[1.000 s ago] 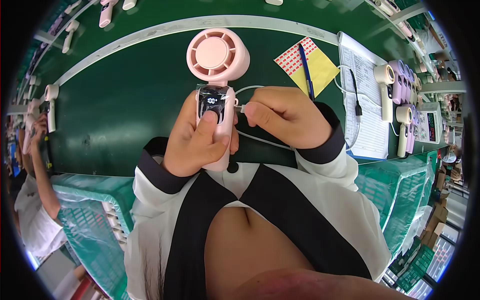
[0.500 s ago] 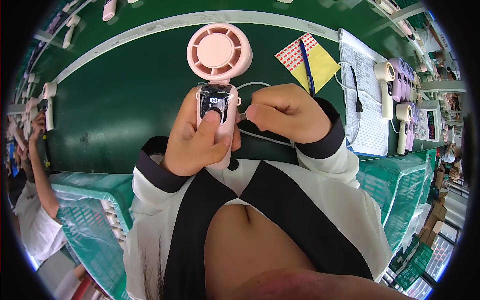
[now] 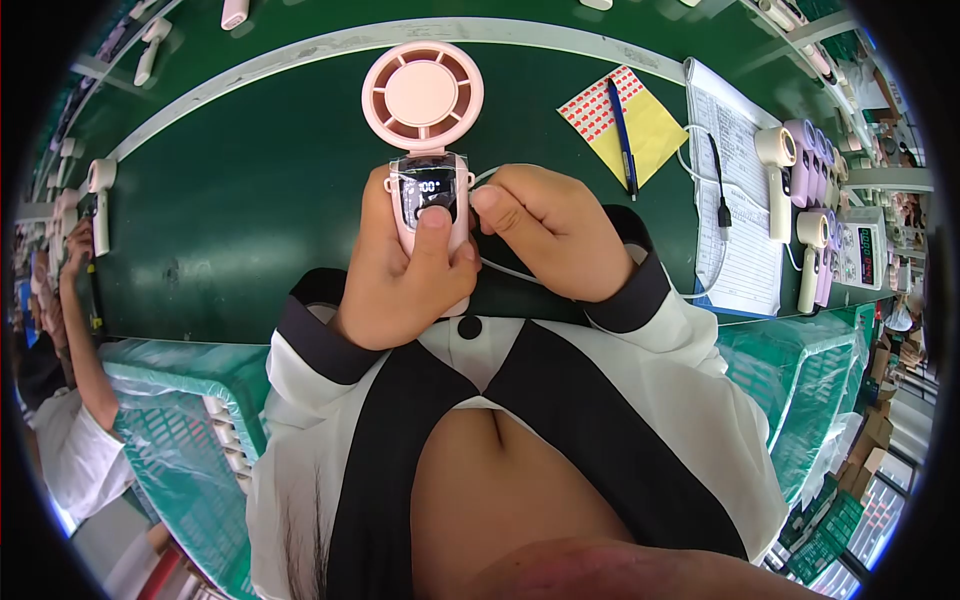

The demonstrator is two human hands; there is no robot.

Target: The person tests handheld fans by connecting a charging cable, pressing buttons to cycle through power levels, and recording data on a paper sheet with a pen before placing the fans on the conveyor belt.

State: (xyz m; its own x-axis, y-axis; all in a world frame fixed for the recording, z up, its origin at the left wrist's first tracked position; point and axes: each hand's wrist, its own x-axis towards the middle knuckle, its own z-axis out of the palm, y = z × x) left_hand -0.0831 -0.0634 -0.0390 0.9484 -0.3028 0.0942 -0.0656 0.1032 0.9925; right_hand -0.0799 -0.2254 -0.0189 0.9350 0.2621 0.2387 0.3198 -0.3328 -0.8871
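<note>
My left hand (image 3: 400, 285) is wrapped round the handle of a pink handheld fan (image 3: 422, 93). Its thumb presses on the front, just below a lit display (image 3: 428, 187) that reads about 100. The round fan head points up, away from my body. At the right side of the handle, my right hand (image 3: 560, 235) pinches the end of a white cable (image 3: 512, 271). The fingers hide the plug, so I cannot tell whether it sits in the fan. Clear film covers the display area.
A blue pen (image 3: 622, 135) lies on a yellow sticker sheet (image 3: 655, 150). Right of it are written papers (image 3: 745, 265), a black cable connector (image 3: 723, 215), several standing fans (image 3: 776, 190) and a meter (image 3: 862, 250). Green baskets (image 3: 185, 362) flank me. Another person's arm (image 3: 85, 350) is at left.
The fan has tilted so its head faces me more squarely and sits slightly left. My right hand has moved closer to the handle, and the metal plug seen before is now hidden.
</note>
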